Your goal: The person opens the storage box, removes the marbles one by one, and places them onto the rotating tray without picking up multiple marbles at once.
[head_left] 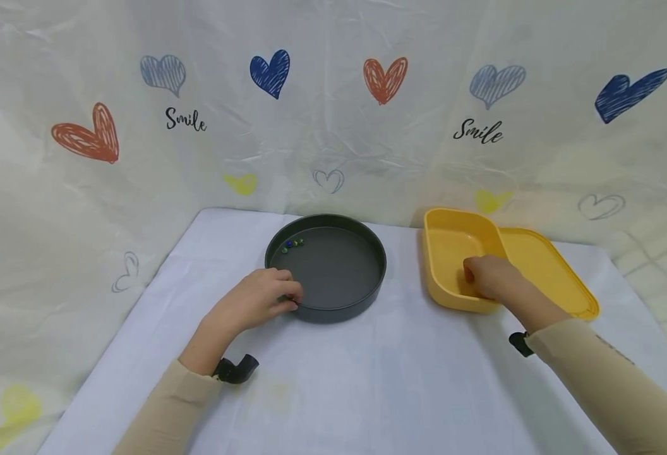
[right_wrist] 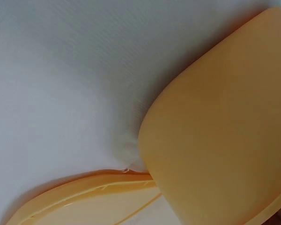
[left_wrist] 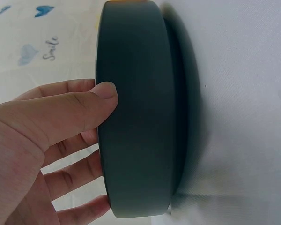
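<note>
A round dark grey pan (head_left: pixel 333 265) stands on the white cloth. My left hand (head_left: pixel 265 294) grips its near left rim; in the left wrist view the thumb (left_wrist: pixel 105 91) lies on the outer wall and the other fingers go over the rim. Several small blue and green balls, like marbles (head_left: pixel 289 244), lie at the pan's far left inside edge. My right hand (head_left: pixel 489 275) reaches over the near rim of a yellow box (head_left: pixel 437 265), fingers bent down inside it. What those fingertips touch or hold is hidden; the right wrist view shows mostly the box's outer wall (right_wrist: pixel 225 117).
A yellow lid (head_left: pixel 549 272) lies flat against the box's right side. White cloth (head_left: pixel 367 379) covers the table in front of both containers. Behind them hangs a pale sheet (head_left: pixel 333 139) printed with hearts. Dark bands with small devices (head_left: pixel 237 370) are on both wrists.
</note>
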{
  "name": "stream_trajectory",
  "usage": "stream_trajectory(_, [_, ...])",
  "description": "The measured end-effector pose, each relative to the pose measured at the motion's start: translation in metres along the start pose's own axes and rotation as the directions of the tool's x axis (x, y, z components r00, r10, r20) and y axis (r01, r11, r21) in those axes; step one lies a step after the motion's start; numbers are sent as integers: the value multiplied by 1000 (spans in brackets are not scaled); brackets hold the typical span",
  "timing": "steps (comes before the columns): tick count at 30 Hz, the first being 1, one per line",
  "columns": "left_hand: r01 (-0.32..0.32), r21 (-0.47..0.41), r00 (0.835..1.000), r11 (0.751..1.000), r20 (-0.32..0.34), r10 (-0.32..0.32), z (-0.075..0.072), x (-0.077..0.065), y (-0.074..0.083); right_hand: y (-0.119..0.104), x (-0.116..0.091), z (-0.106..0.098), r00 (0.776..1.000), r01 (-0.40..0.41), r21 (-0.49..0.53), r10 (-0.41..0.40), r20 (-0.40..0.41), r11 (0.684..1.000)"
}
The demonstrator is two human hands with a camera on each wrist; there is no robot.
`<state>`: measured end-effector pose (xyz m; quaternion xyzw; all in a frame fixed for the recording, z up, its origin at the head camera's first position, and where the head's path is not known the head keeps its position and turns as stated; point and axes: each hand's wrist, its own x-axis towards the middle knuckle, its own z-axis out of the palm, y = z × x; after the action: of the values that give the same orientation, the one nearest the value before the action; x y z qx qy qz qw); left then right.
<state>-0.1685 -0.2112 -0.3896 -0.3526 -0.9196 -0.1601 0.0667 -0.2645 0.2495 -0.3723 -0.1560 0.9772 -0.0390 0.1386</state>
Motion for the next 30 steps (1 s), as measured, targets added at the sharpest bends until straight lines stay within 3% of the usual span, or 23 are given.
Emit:
stream_trajectory(11, [-9,21,999,1000,-33,10,0,-1,1,3,1,-5,1000,-13,-21,13,-2,1000])
stream_trajectory(19, [12,10,1000,1000,-4,-12,0,0,2,5,3,-8,999,-36,100,40,-35,994])
stream_trajectory(25, [2,24,1000,1000,-16,-2,-1,0,2,6,5,-5,999,-8,287,21,-43,958])
stream_trajectory(30, [7,16,1000,1000,-8,-7,0,0,2,7,6,-1,998,11,448,21,-66,894])
